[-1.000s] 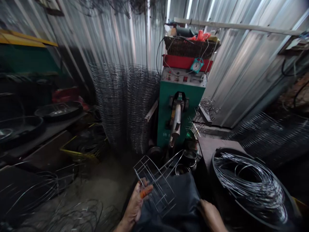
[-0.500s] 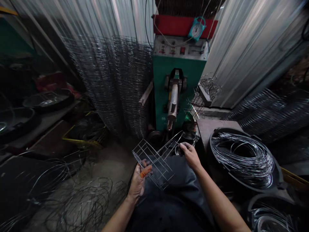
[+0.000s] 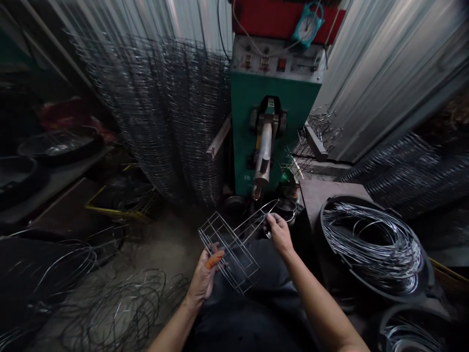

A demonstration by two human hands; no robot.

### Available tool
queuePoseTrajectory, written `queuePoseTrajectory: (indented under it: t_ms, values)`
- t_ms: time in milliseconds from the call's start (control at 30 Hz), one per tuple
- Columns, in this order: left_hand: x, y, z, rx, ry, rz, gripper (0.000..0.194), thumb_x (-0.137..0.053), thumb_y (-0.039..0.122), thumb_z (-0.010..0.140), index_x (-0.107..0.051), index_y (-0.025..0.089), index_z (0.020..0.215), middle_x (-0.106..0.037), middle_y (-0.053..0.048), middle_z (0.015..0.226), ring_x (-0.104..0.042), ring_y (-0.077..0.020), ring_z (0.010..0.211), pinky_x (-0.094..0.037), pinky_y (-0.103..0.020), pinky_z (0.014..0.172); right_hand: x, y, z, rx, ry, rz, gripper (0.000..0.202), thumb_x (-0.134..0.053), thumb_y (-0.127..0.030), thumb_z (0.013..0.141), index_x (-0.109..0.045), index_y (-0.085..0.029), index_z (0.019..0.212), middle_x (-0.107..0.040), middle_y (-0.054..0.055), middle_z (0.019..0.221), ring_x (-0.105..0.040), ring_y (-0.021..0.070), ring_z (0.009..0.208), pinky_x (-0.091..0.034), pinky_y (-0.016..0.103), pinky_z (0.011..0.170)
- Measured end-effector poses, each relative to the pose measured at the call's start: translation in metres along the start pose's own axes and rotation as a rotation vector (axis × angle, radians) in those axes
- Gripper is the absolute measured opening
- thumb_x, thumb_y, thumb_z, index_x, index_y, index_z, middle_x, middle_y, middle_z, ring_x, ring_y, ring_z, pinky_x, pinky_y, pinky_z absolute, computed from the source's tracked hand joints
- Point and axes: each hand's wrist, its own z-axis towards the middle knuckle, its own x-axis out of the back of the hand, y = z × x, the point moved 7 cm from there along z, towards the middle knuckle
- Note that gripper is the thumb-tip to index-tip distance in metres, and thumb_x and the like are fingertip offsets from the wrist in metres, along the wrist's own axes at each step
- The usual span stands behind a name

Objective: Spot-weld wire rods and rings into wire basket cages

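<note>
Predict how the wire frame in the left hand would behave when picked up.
The wire frame is probably light for its size, being mostly open gaps. Its crossed wires should keep it fairly stiff, though the thin long arm might flex if pushed.

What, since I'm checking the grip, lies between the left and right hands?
The wire frame spans from the left hand to the right hand, partly over the dark apron, in the head view.
</note>
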Motion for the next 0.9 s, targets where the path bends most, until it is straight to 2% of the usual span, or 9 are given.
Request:
queuePoseTrajectory:
  t_ms: [167, 400, 533, 600, 667, 733, 767, 833, 900]
  values:
    - [0.004, 0.006, 0.005, -0.034, 0.05, 0.025, 0.045, -0.072, 0.03, 0.057, -0.055, 0.021, 0.098, -0.053, -0.005, 0.106, -0.049, -0.0255, 0.108, -0.048, -0.032, 0.071, -0.001, -0.001, 0.005, 0.035, 0.047, -0.087, 0.038, -0.059, -0.052, 0.075, -0.05, -0.018, 0.062, -0.046, -0.005, 0.051, -0.04, 0.0081, 0.045, -0.031, 0.02, 0.043]
    - [0.012, 0.002, 0.006, -0.082, 0.049, 0.045, 0.048, -0.072, 0.028, 0.056, -0.054, 0.023, 0.101, -0.055, -0.002, 0.098, -0.051, -0.0221, 0.104, -0.046, -0.03, 0.073, -0.001, 0.008, 0.002, 0.007, 0.014, -0.111, 0.037, -0.057, -0.051, 0.077, -0.05, -0.018, 0.062, -0.046, -0.004, 0.051, -0.041, 0.0089, 0.045, -0.033, 0.021, 0.045]
    - [0.019, 0.001, 0.001, -0.069, 0.058, 0.1, 0.049, -0.072, 0.029, 0.056, -0.054, 0.021, 0.1, -0.058, -0.003, 0.097, -0.052, -0.0224, 0.105, -0.043, -0.032, 0.084, -0.005, 0.01, -0.002, 0.011, 0.022, -0.045, 0.035, -0.059, -0.049, 0.076, -0.049, -0.019, 0.063, -0.046, -0.005, 0.051, -0.041, 0.0087, 0.045, -0.031, 0.022, 0.044]
    - [0.023, 0.017, -0.007, -0.142, 0.094, 0.2, 0.05, -0.072, 0.032, 0.059, -0.053, 0.021, 0.105, -0.058, -0.005, 0.105, -0.05, -0.0232, 0.108, -0.039, -0.034, 0.092, -0.007, 0.007, -0.005, 0.034, 0.017, -0.047, 0.034, -0.059, -0.047, 0.077, -0.049, -0.019, 0.062, -0.046, -0.005, 0.051, -0.041, 0.0088, 0.046, -0.032, 0.022, 0.046]
    - [0.024, 0.052, -0.021, -0.379, 0.207, 0.387, 0.057, -0.071, 0.035, 0.062, -0.05, 0.023, 0.113, -0.052, -0.008, 0.12, -0.043, -0.0255, 0.118, -0.03, -0.037, 0.1, -0.009, 0.005, -0.007, 0.053, 0.006, -0.065, 0.034, -0.058, -0.047, 0.078, -0.049, -0.019, 0.061, -0.045, -0.004, 0.051, -0.041, 0.0091, 0.047, -0.033, 0.022, 0.048]
    - [0.007, 0.091, -0.04, -0.673, 0.287, 0.657, 0.066, -0.073, 0.037, 0.06, -0.049, 0.023, 0.119, -0.045, -0.01, 0.13, -0.033, -0.0286, 0.125, -0.018, -0.042, 0.106, -0.011, 0.003, -0.01, 0.059, 0.001, -0.071, 0.034, -0.058, -0.046, 0.078, -0.049, -0.019, 0.06, -0.046, -0.004, 0.051, -0.041, 0.0093, 0.048, -0.033, 0.022, 0.049]
    - [-0.009, 0.104, -0.047, -0.785, 0.268, 0.802, 0.068, -0.074, 0.038, 0.059, -0.049, 0.023, 0.121, -0.044, -0.01, 0.131, -0.031, -0.0305, 0.126, -0.011, -0.045, 0.107, -0.012, 0.002, -0.01, 0.061, 0.0, -0.072, 0.034, -0.057, -0.047, 0.078, -0.049, -0.019, 0.06, -0.046, -0.004, 0.052, -0.041, 0.0094, 0.048, -0.033, 0.022, 0.049]
    - [-0.051, 0.116, -0.048, -0.887, 0.121, 1.057, 0.065, -0.072, 0.042, 0.061, -0.054, 0.022, 0.12, -0.051, -0.012, 0.125, -0.035, -0.034, 0.121, 0.002, -0.052, 0.106, -0.014, -0.001, -0.013, 0.062, 0.0, -0.081, 0.035, -0.057, -0.047, 0.078, -0.048, -0.019, 0.059, -0.046, -0.004, 0.052, -0.04, 0.0094, 0.048, -0.033, 0.022, 0.048]
    - [-0.09, 0.114, -0.041, -0.912, -0.037, 1.251, 0.06, -0.067, 0.047, 0.065, -0.057, 0.02, 0.118, -0.058, -0.013, 0.115, -0.041, -0.0359, 0.114, 0.008, -0.056, 0.103, -0.016, -0.004, -0.016, 0.058, 0.006, -0.095, 0.036, -0.057, -0.049, 0.077, -0.048, -0.019, 0.059, -0.045, -0.004, 0.051, -0.039, 0.0093, 0.047, -0.032, 0.022, 0.047]
